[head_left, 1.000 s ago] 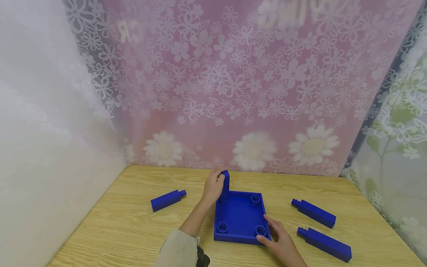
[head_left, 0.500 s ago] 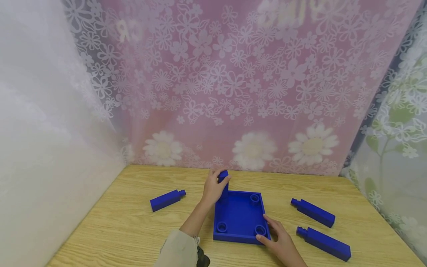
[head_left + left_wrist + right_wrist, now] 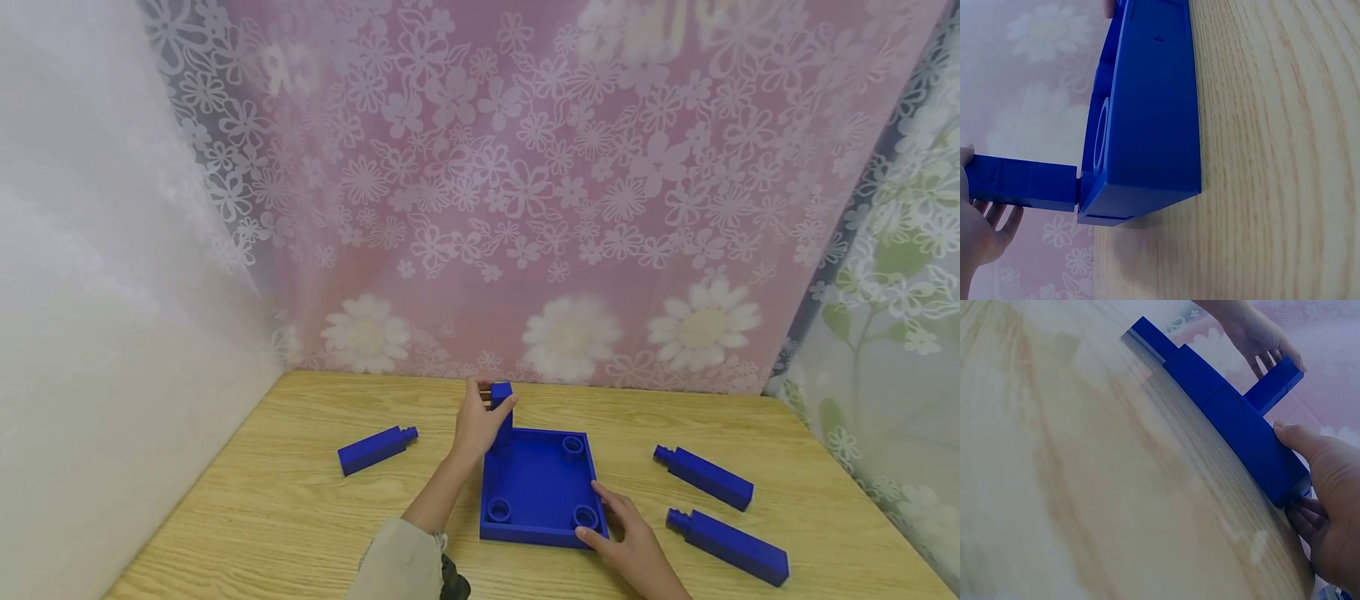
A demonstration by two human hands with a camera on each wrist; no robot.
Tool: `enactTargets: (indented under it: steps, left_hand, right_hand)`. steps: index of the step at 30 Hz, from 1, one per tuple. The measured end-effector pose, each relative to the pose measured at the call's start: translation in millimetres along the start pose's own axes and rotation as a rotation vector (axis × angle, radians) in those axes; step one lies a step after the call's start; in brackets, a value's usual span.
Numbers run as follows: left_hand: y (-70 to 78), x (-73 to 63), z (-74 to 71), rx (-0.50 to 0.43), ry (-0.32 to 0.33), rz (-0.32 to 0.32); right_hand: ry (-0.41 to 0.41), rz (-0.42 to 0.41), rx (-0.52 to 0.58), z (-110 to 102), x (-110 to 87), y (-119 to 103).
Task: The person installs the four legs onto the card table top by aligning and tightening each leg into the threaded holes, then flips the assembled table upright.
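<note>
A shallow blue square tray-like top [image 3: 536,483] lies on the table with its raised rim upward. Round sockets stand in three visible corners, such as the far right socket [image 3: 573,447]. At the far left corner a blue square leg [image 3: 502,417] stands upright, its lower end at the corner. My left hand [image 3: 475,425] holds this leg near its top, thumb on the near side and fingers behind. In the left wrist view a narrow neck joins the leg [image 3: 1029,181] to the corner. My right hand [image 3: 630,542] grips the top's near right corner, thumb on the rim.
Three more blue legs with stepped round pegs lie on the wooden table [image 3: 285,517]: one left leg [image 3: 375,451], and to the right a farther leg [image 3: 705,477] and a nearer leg [image 3: 731,546]. A pink flowered curtain [image 3: 480,208] hangs behind.
The leg has turned slightly within my left hand, whose fingers have shifted leftward and spread at its upper end. My right hand and the top stay in place.
</note>
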State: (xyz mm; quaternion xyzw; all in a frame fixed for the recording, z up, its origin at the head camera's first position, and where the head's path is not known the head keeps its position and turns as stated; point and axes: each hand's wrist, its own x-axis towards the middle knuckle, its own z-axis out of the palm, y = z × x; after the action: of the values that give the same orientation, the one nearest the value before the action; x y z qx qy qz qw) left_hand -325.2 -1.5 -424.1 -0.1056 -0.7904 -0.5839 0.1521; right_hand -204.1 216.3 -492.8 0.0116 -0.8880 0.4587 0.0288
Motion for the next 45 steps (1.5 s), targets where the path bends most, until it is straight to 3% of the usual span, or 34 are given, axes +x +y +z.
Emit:
enactTargets:
  steps: [15,22,27,36,40,45]
  left_hand:
    - [-0.7,-1.1,-2.3,-0.040,-0.030,0.006]
    - [-0.7,-1.5,-2.5,0.023,-0.022,0.079]
    - [-1.6,-0.9,-1.9,0.045,-0.034,0.081]
    - [-1.6,2.7,0.2,0.074,-0.059,0.035]
    - [-1.4,3.5,1.4,0.106,-0.031,0.022]
    - [0.6,0.6,2.2,0.055,0.013,-0.009]
  right_hand:
    - [-0.001,0.009,-0.009,0.5,1.5,1.6]
    - [-0.006,0.012,-0.005,-0.1,1.3,0.6]
    - [-0.006,0.015,-0.003,-0.3,0.9,0.3]
    - [-0.004,0.013,-0.004,-0.4,-0.1,-0.5]
    - [-0.008,0.015,0.002,-0.3,0.2,0.4]
    - [-0.007,0.016,0.010,-0.1,0.5,-0.4]
